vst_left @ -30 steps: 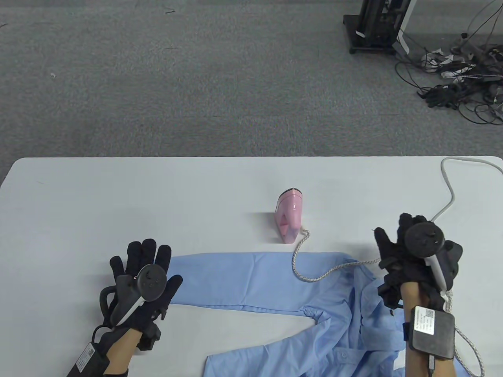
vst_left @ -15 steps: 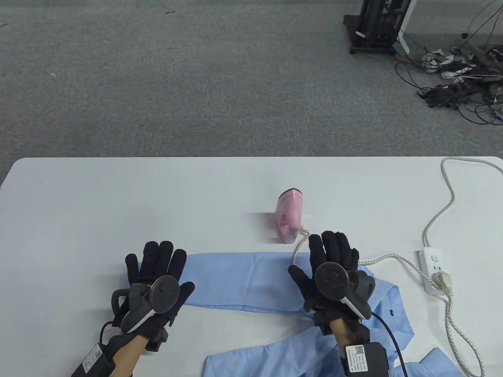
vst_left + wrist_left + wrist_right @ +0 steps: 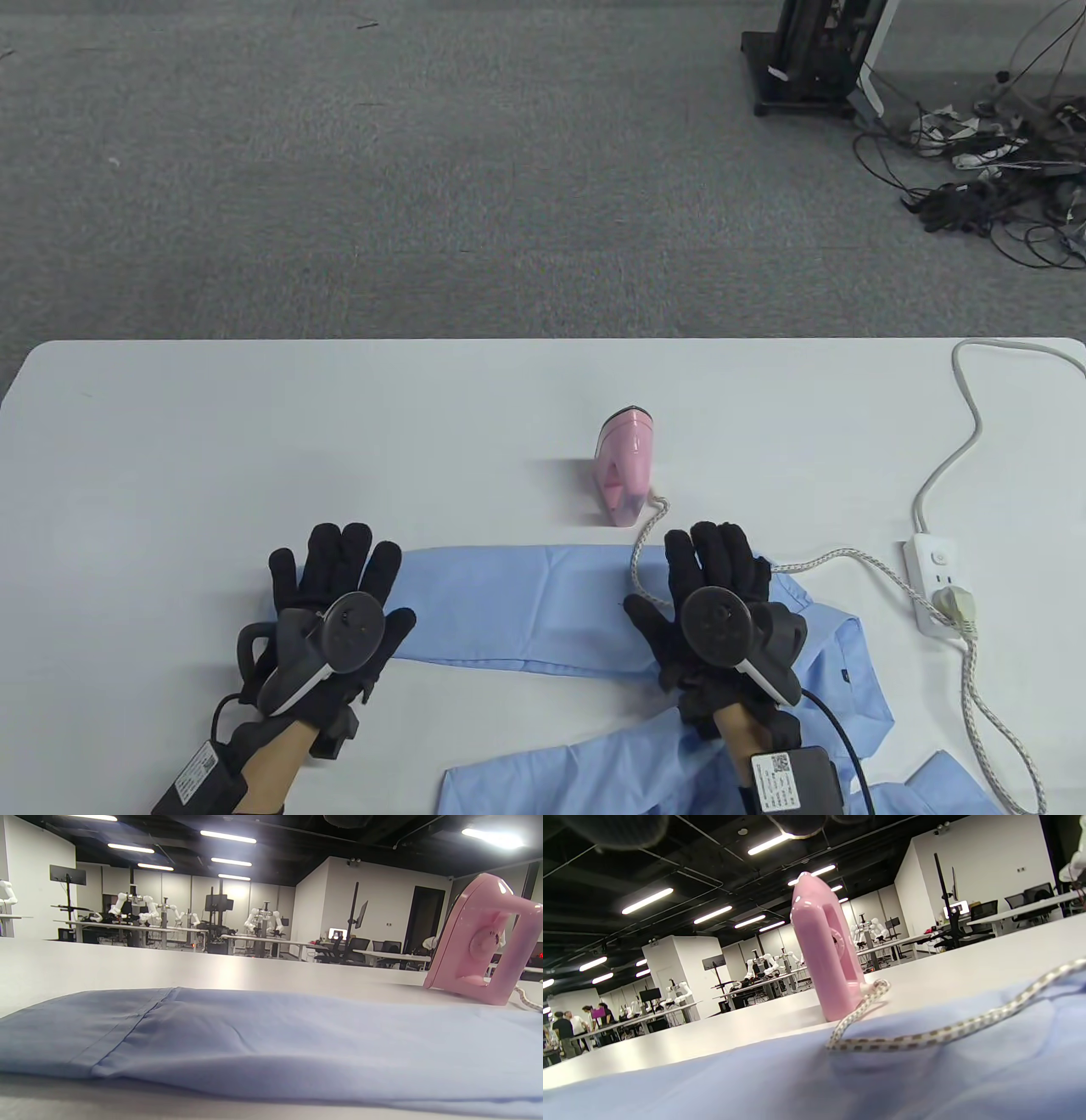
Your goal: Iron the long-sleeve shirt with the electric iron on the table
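Both hands, left [image 3: 327, 624] and right [image 3: 708, 615], are lying flat with fingers released on the shirt [image 3: 517, 607]; the iron [image 3: 626, 465] is standing at 12 o'clock.

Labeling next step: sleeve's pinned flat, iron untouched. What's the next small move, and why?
Probably the right hand lifts off the sleeve and reaches for the pink iron, which stands upright just beyond it, while the left hand rests flat on the cuff end.

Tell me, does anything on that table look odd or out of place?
One thing: the pink iron's braided cord loops across the blue shirt sleeve, right where ironing would happen. The rest of the shirt lies bunched at the table's near right edge. The iron itself stands upright, apart from the cloth.
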`<act>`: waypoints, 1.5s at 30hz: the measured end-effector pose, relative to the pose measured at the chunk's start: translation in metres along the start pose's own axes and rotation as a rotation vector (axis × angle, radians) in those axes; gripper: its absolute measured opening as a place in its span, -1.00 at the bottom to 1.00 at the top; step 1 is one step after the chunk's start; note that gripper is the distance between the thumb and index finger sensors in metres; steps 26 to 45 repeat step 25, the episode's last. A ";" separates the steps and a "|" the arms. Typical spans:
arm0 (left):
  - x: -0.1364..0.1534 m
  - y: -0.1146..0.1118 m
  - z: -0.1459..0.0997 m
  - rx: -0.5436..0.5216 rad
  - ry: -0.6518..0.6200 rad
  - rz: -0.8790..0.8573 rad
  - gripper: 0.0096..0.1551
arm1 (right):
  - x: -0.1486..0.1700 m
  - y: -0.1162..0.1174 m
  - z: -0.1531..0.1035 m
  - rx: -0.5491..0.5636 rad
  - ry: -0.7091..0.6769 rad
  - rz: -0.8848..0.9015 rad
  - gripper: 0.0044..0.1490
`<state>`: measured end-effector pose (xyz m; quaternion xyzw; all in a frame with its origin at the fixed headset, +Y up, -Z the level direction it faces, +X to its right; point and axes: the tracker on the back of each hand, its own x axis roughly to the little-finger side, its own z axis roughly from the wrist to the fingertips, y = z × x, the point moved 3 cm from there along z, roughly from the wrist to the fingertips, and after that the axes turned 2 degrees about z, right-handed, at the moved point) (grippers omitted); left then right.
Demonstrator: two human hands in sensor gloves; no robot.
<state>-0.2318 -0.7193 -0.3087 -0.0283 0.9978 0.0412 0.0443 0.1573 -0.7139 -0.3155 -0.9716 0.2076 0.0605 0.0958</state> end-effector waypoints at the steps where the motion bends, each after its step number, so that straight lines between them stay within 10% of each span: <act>1: -0.001 -0.001 0.000 0.003 -0.001 0.008 -0.11 | 0.000 0.001 0.000 -0.015 0.011 0.024 0.09; 45: -0.005 -0.008 0.000 0.038 -0.018 0.035 -0.13 | -0.001 0.011 -0.001 -0.060 0.029 0.049 0.05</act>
